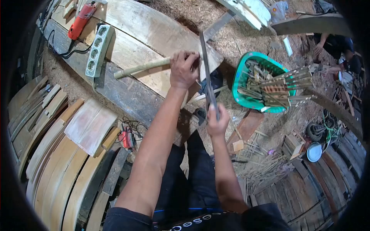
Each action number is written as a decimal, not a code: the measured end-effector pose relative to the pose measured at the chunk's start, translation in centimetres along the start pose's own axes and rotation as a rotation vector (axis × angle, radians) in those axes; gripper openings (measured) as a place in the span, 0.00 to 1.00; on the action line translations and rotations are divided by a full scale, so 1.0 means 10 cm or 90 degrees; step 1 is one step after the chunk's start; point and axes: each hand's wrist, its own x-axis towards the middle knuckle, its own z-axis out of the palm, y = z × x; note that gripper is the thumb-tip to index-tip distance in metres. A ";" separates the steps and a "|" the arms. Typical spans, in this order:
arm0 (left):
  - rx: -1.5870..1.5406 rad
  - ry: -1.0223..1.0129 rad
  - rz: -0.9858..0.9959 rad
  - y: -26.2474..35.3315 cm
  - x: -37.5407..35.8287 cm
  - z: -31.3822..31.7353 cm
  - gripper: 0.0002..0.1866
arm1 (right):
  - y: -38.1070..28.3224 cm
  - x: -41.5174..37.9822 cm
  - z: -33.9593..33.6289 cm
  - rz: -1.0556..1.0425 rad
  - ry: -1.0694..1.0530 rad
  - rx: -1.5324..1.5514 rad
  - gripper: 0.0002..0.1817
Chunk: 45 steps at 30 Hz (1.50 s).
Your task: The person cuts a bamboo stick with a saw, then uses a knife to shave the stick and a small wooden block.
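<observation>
My left hand [185, 69] is closed around a length of bamboo [144, 67] that lies across the wooden planks [127, 21] of the bench, its far end pointing left. My right hand [218, 122] grips the lower end of a long, narrow metal-bladed tool [206, 61], seen nearly edge-on. The blade points away from me and passes just right of my left fist, by the right end of the bamboo. Whether it is a saw or a machete I cannot tell.
A white power strip [99, 48] and a red power tool [82, 19] lie on the bench at upper left. A green basket [236, 96] of wood scraps stands to the right. Curved planks [58, 165] are stacked at left. Another person's hand [319, 48] shows at upper right.
</observation>
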 end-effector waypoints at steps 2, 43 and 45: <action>0.003 -0.007 -0.005 0.01 0.00 0.01 0.14 | -0.13 0.37 0.13 -0.011 -0.012 0.000 0.15; -0.004 -0.027 -0.019 0.01 -0.06 0.00 0.15 | -0.15 -0.07 0.00 -0.011 0.000 -0.017 0.14; -0.010 -0.023 -0.018 0.00 -0.01 -0.01 0.15 | -0.24 0.35 0.15 -0.020 -0.012 -0.010 0.13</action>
